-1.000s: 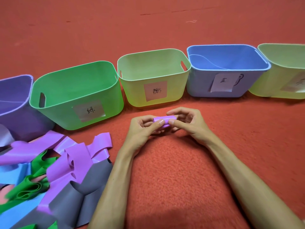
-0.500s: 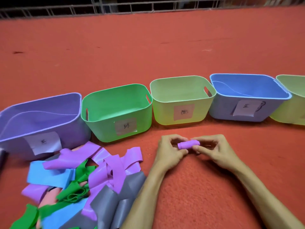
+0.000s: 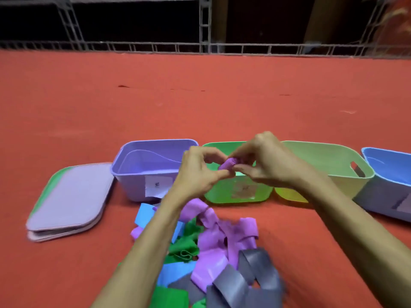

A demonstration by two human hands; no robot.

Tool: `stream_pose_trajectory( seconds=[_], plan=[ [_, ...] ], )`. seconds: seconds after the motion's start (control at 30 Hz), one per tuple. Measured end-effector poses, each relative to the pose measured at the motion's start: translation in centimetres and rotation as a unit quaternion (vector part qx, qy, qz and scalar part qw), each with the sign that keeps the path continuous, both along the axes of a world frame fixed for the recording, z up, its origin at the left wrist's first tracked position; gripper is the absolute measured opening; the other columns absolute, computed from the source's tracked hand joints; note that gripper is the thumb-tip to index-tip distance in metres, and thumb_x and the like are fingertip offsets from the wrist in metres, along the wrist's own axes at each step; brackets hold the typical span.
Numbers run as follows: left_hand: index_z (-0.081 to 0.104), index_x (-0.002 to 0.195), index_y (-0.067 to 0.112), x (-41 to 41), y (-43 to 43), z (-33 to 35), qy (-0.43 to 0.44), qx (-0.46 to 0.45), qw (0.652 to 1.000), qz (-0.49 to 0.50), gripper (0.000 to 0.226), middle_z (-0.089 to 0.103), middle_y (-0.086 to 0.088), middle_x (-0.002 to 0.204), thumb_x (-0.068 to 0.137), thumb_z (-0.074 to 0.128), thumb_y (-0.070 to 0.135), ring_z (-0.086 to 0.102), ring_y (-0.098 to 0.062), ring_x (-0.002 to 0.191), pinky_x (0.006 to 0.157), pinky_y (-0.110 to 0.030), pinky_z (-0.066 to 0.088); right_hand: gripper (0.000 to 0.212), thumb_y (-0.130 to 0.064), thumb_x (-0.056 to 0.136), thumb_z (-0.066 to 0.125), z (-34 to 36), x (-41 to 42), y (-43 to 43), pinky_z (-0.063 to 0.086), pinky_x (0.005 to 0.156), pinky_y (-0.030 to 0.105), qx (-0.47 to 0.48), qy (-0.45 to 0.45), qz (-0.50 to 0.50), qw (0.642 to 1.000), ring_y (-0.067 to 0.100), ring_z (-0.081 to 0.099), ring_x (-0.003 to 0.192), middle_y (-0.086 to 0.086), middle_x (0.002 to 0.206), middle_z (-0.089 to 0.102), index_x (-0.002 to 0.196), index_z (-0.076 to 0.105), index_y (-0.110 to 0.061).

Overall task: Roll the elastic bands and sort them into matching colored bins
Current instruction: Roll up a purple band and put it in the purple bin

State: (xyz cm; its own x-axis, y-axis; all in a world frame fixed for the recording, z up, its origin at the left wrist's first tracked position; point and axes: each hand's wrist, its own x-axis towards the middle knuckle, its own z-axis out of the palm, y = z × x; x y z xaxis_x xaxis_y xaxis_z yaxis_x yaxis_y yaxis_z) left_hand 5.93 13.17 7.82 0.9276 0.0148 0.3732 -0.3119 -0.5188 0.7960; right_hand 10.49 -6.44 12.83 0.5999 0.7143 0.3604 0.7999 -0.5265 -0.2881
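A rolled purple band point(image 3: 228, 163) is pinched between my left hand point(image 3: 196, 172) and my right hand point(image 3: 262, 161), raised above the green bin point(image 3: 262, 195). The purple bin point(image 3: 135, 174) stands just left of my hands, open on top, with a paper label on its front. A loose pile of bands point(image 3: 213, 247) in purple, green, blue and grey lies on the red floor below my forearms.
A yellow-green bin point(image 3: 333, 172) and a blue bin point(image 3: 387, 196) continue the row to the right. A stack of flat lids point(image 3: 69, 201) lies left of the purple bin. A metal railing point(image 3: 204, 46) runs along the far edge of the red floor.
My hands have lifted the rolled purple band off the floor and carried it left, above the green bin beside the purple one. The view has swung left and up; the lids and railing now show.
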Motion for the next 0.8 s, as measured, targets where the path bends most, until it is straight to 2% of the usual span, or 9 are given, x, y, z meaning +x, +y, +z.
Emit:
stream_pose_trajectory(
  seconds=[0.1, 0.17, 0.23, 0.27, 0.33, 0.4, 0.53, 0.7, 0.8],
  plan=[
    [0.083, 0.087, 0.022, 1.1, 5.7, 0.9, 0.008, -0.005, 1.0, 0.023, 0.019, 0.079, 0.011, 0.081, 0.072, 0.09, 0.013, 0.064, 0.007, 0.076, 0.077, -0.022, 0.049, 0.007, -0.022, 0.079, 0.076, 1.1, 2.6, 6.7, 0.031, 0.051, 0.033, -0.017, -0.014, 0.009, 1.0, 0.02, 0.034, 0.054, 0.005, 0.05, 0.042, 0.076, 0.076, -0.016],
    [0.081, 0.08, 0.032, 2.2, 8.8, 0.9, 0.026, -0.016, 0.999, 0.044, 0.023, 0.077, 0.014, 0.078, 0.071, 0.091, 0.013, 0.061, 0.007, 0.074, 0.073, -0.019, 0.048, 0.023, -0.027, 0.079, 0.077, 1.1, 4.2, 10.4, 0.031, 0.052, 0.035, -0.025, 0.005, 0.015, 1.0, 0.017, 0.026, 0.059, 0.013, 0.055, 0.042, 0.065, 0.067, -0.011],
    [0.08, 0.077, 0.038, 3.5, 11.4, 0.6, 0.049, 0.006, 0.996, 0.08, 0.025, 0.07, 0.011, 0.073, 0.067, 0.094, 0.02, 0.055, -0.003, 0.069, 0.066, -0.025, 0.043, 0.024, -0.029, 0.076, 0.081, 0.7, 5.8, 13.3, 0.037, 0.052, 0.036, -0.027, 0.046, 0.007, 0.999, 0.017, 0.035, 0.054, 0.013, 0.054, 0.052, 0.064, 0.069, -0.013],
    [0.082, 0.077, 0.037, 4.1, 12.5, 0.3, 0.063, 0.023, 0.994, 0.088, 0.022, 0.064, 0.007, 0.07, 0.064, 0.095, 0.024, 0.047, -0.01, 0.065, 0.062, -0.029, 0.038, 0.02, -0.029, 0.074, 0.084, 0.2, 6.5, 14.4, 0.043, 0.055, 0.036, -0.03, 0.064, -0.002, 0.998, 0.019, 0.048, 0.054, 0.009, 0.055, 0.061, 0.067, 0.073, -0.014],
    [0.084, 0.079, 0.028, 5.4, 14.1, -0.4, 0.091, 0.032, 0.992, 0.083, 0.02, 0.056, 0.007, 0.06, 0.062, 0.094, 0.023, 0.039, -0.01, 0.059, 0.059, -0.028, 0.032, 0.021, -0.03, 0.069, 0.089, -0.9, 7.7, 16.2, 0.051, 0.059, 0.038, -0.035, 0.082, -0.016, 0.996, 0.026, 0.067, 0.065, 0.006, 0.063, 0.072, 0.071, 0.076, -0.013],
    [0.083, 0.074, 0.021, 6.7, 15.2, -0.9, 0.118, 0.057, 0.988, 0.083, 0.018, 0.062, 0.012, 0.055, 0.062, 0.095, 0.017, 0.045, -0.003, 0.055, 0.057, -0.024, 0.036, 0.023, -0.034, 0.064, 0.089, -2.2, 9.2, 17.8, 0.053, 0.06, 0.042, -0.042, 0.093, -0.026, 0.994, 0.027, 0.068, 0.067, 0.007, 0.063, 0.072, 0.068, 0.077, -0.015],
    [0.083, 0.072, 0.021, 9.6, 16.4, -2.0, 0.154, 0.113, 0.978, 0.077, 0.023, 0.076, 0.003, 0.067, 0.054, 0.098, 0.021, 0.058, -0.006, 0.064, 0.065, -0.036, 0.051, 0.025, -0.038, 0.061, 0.086, -4.4, 12.2, 19.5, 0.054, 0.061, 0.045, -0.069, 0.113, -0.04, 0.99, 0.021, 0.063, 0.062, 0.008, 0.063, 0.072, 0.068, 0.078, -0.016],
    [0.081, 0.069, 0.02, 12.9, 15.8, -3.4, 0.22, 0.191, 0.955, 0.048, 0.024, 0.076, 0.002, 0.067, 0.053, 0.098, 0.022, 0.058, -0.005, 0.059, 0.064, -0.029, 0.051, 0.026, -0.041, 0.06, 0.09, -6.3, 14.6, 20.0, 0.05, 0.055, 0.04, -0.15, 0.129, -0.058, 0.978, 0.018, 0.052, 0.059, 0.003, 0.056, 0.065, 0.067, 0.078, -0.018],
    [0.079, 0.071, 0.008, 14.5, 15.4, -4.2, 0.278, 0.202, 0.939, 0.024, 0.024, 0.076, -0.005, 0.067, 0.056, 0.097, 0.012, 0.071, -0.008, 0.06, 0.072, -0.033, 0.062, 0.024, -0.035, 0.06, 0.092, -6.8, 15.4, 20.7, 0.051, 0.056, 0.036, -0.22, 0.134, -0.064, 0.964, 0.015, 0.062, 0.061, -0.002, 0.06, 0.069, 0.069, 0.078, -0.018]
  ],
)
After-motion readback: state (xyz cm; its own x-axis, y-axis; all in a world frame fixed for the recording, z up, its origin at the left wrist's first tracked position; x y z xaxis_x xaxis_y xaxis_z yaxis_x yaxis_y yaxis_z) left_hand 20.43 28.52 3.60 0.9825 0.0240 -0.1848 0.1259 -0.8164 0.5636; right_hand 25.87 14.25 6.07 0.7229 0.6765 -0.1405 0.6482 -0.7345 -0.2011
